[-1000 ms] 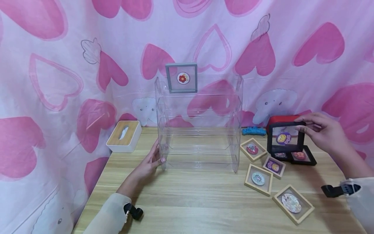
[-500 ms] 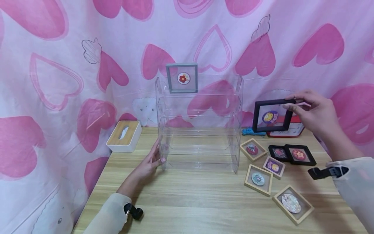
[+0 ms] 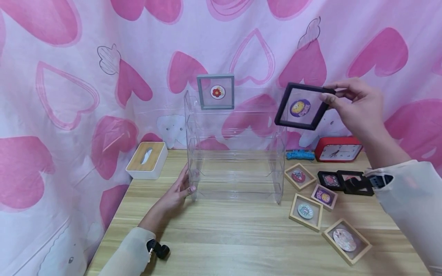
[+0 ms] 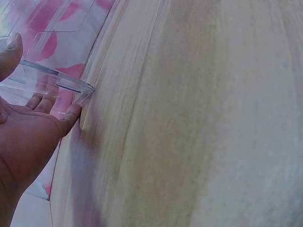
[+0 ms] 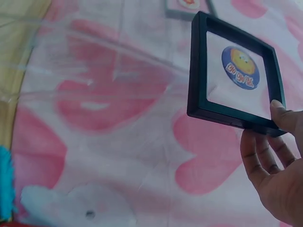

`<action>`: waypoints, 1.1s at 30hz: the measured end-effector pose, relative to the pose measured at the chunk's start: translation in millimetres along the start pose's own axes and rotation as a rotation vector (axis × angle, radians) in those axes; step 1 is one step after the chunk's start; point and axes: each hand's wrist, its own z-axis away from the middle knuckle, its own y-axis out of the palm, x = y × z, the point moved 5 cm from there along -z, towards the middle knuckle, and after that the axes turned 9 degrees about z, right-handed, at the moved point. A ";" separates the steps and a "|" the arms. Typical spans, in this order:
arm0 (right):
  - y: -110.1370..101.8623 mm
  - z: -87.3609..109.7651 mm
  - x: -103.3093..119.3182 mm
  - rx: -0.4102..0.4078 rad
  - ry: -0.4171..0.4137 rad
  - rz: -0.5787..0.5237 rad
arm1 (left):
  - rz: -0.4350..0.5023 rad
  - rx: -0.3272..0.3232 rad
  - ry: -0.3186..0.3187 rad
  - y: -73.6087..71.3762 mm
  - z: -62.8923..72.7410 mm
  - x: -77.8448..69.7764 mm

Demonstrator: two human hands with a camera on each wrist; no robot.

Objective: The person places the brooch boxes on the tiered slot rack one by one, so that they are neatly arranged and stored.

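A clear tiered acrylic display stand (image 3: pixel 235 176) stands upright on the wooden table. My left hand (image 3: pixel 177 189) holds its lower left side, with the thumb in front and the fingers partly hidden behind; the left wrist view shows that side panel (image 4: pixel 57 75) between thumb and fingers. Up in the air, right of the stand's top, my right hand (image 3: pixel 359 103) pinches a black photo frame (image 3: pixel 282 104) by its corner. Inside that frame is a round purple badge (image 5: pixel 240 67) with a yellow character. On the top tier sits a grey frame (image 3: pixel 215 107) with a red flower badge.
Several wooden frames (image 3: pixel 292 222) with badges lie right of the stand. Two small black frames (image 3: pixel 340 188) are partly behind the right wrist strap. At the back are a red clock (image 3: pixel 340 150) and a blue cord bundle (image 3: pixel 300 155); a tissue box (image 3: pixel 146 160) stands left.
My right hand has lifted the black frame up and to the left, from above the two small black frames towards the stand's top, and tilted it. My left hand has stayed put.
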 end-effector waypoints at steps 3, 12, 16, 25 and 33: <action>7.3 -6.1 11.8 0.010 0.015 -0.058 | 0.005 -0.003 -0.006 -0.2 -0.4 0.9; 31.6 -28.9 31.1 -0.013 0.078 -0.511 | 0.008 0.001 0.005 -1.4 -0.4 2.9; 41.7 -38.9 38.1 -0.043 0.113 -0.622 | 0.005 -0.002 0.006 -1.3 -0.4 3.0; 60.8 -54.5 43.7 -0.077 0.127 -0.672 | -0.003 -0.013 -0.007 -0.9 0.9 2.8; 73.5 -58.5 42.8 -0.074 -0.039 -0.430 | 0.006 -0.010 -0.006 1.5 2.6 2.1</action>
